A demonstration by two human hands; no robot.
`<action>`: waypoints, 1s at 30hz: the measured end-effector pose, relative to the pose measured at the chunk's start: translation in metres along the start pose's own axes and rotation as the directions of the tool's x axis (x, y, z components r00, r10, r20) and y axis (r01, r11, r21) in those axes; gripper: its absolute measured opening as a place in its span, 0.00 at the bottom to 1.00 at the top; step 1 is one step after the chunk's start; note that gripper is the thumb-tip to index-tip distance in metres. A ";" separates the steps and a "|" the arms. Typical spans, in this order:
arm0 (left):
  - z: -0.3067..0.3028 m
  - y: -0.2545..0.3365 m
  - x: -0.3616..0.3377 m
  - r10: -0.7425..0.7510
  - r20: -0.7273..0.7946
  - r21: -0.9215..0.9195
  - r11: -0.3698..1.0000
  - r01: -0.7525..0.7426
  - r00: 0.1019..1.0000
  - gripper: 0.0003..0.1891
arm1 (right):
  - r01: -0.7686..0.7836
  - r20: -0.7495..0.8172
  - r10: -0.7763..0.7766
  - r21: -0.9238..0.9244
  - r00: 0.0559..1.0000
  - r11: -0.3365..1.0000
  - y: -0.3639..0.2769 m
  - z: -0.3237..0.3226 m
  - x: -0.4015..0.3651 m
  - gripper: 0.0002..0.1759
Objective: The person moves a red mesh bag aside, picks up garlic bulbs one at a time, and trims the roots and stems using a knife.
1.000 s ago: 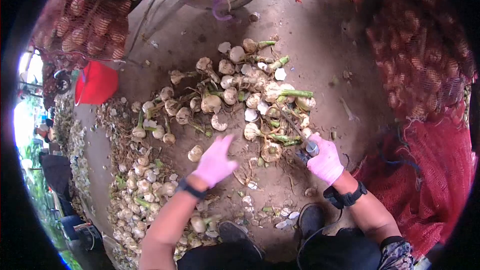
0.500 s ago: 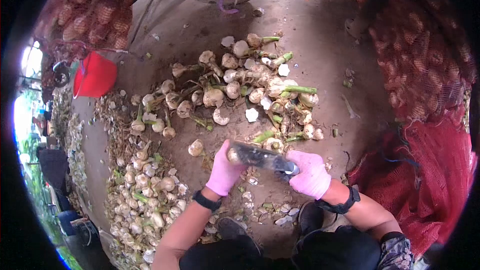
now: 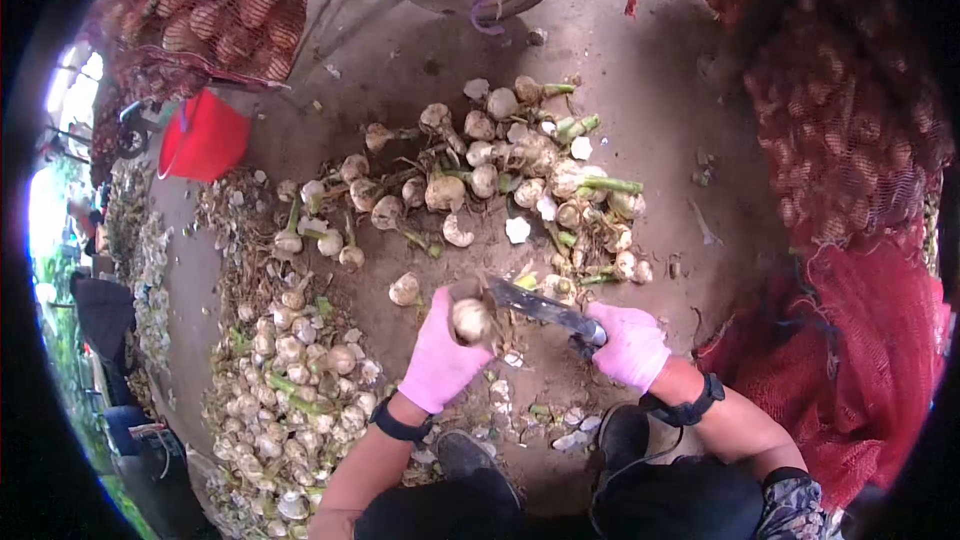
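left hand point(image 3: 440, 355), pink glove: clenched round one garlic bulb point(image 3: 470, 318), held above the dirt floor point(image 3: 640, 90). right hand point(image 3: 628, 345), pink glove: gripping the handle of a knife point(image 3: 545, 307), blade tip touching the bulb. beyond: loose heap of untrimmed garlic point(image 3: 480, 180) with green stalks. at the person's left: pile of trimmed bulbs point(image 3: 290, 380). red bucket point(image 3: 205, 140) far left. red mesh sacks point(image 3: 850, 140) at right.

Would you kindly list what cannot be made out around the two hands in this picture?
Head view:
Handle of the knife: hidden in the grip of the right hand.
Underside of the garlic bulb: covered by the left hand.
Red mesh sack: cut off by lens edge.
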State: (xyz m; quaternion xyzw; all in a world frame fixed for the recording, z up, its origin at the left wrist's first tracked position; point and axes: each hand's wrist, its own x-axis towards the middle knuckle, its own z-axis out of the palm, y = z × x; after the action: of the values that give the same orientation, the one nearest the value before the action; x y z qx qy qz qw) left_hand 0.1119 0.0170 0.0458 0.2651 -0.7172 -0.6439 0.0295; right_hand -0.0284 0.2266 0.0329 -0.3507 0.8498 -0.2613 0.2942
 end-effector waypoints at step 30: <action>0.031 0.029 -0.003 -0.531 0.351 -0.757 0.325 0.567 0.772 0.30 | 0.424 0.080 -0.417 -0.228 0.906 0.877 -0.032 -0.001 0.001 0.22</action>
State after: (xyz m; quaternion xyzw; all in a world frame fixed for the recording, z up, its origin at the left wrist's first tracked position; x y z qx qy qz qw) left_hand 0.0927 0.0470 0.0686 0.4311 -0.1900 -0.8782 -0.0817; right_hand -0.0155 0.2069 0.0541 -0.5634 0.7744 -0.2091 0.1982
